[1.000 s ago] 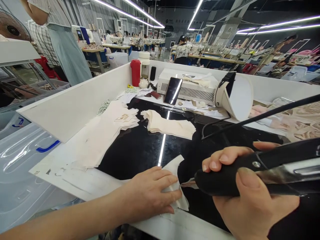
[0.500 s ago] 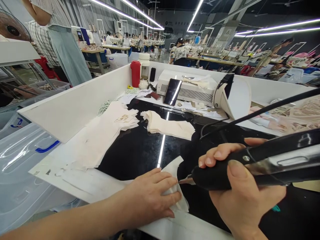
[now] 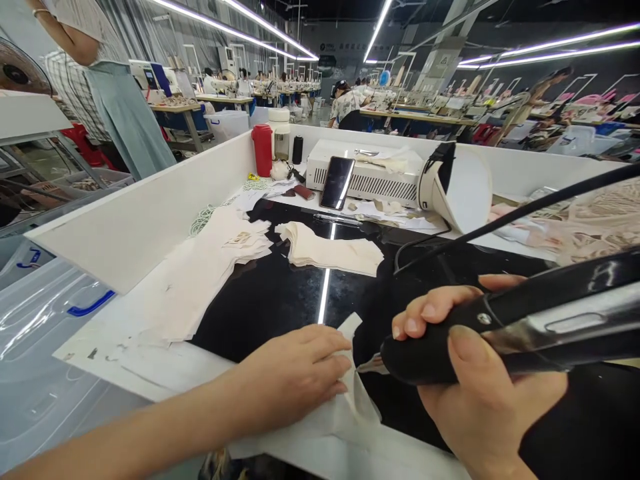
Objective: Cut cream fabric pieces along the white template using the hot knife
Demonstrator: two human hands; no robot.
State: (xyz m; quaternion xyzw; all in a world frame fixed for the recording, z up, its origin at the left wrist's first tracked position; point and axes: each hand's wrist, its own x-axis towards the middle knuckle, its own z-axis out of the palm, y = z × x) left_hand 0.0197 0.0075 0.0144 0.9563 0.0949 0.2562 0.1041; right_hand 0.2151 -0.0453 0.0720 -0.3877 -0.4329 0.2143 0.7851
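My left hand (image 3: 295,377) lies over a small curved piece of cream fabric (image 3: 363,399) at the black tabletop's near edge, its fingers bent together on the cloth; the thumb is hidden. My right hand (image 3: 487,400) is wrapped around a thick black handheld tool (image 3: 425,352) with a silver lever-like strip along its body. The tool's narrow metal tip (image 3: 371,365) points left, right beside the fabric's edge; whether they touch I cannot tell. Farther back on the black surface (image 3: 250,300) lie a stack of cream fabric pieces (image 3: 333,252) and a bigger, fanned-out pile (image 3: 195,280).
A phone (image 3: 337,182) leans on a white vented box (image 3: 370,170), with a white lamp-like cone (image 3: 463,190) to its right. A red bottle (image 3: 262,151) stands in the back corner. A black cable (image 3: 530,210) crosses the right side. Clear plastic bins (image 3: 45,360) stand left.
My left hand has drawn slightly back and left, its fingers closer together. A small gap shows between the fingers and the tool tip. The view has shifted a little.
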